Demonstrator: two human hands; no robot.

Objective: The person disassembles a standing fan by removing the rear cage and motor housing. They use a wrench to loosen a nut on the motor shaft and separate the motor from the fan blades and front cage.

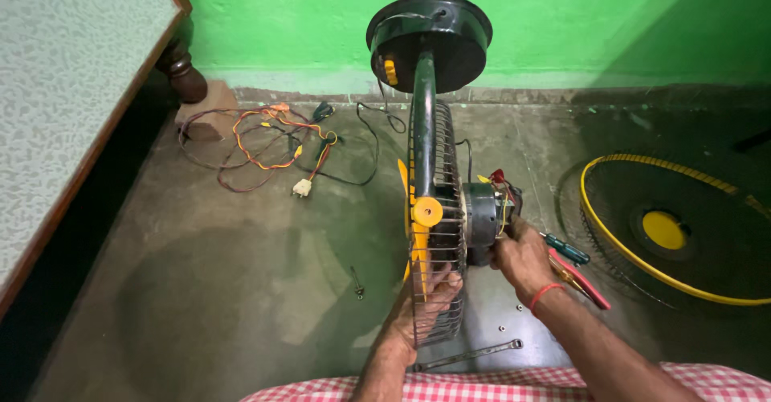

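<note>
On the grey concrete floor (241, 289), in front of the green wall (281, 24), a table fan (430, 169) is laid on its side, with its round black base (430, 36) pointed towards the wall; its rear wire guard (438, 233) is seen edge-on, and the yellow blades (418, 245) are partly shown behind the wires; the black motor (482, 221) is fixed on the right side of this guard, with coloured wires on top of it. At the right, well apart, the detached front guard (675, 233) with a yellow rim and yellow centre is laid flat. At the left, a bundle of loose wires (265, 145) is spread near the wooden table leg (183, 69). The lower rim of the wire guard is gripped by the left hand (426, 302), the fingers being closed through the wires; the motor housing is held by the right hand (522, 257), closed around its back end. Just beside the right wrist, red-handled pliers (582, 277) and a green-handled screwdriver (566, 249) are laid; a spanner (470, 355) is seen near the left forearm, and a small screw (357, 283) lies apart at the left.
</note>
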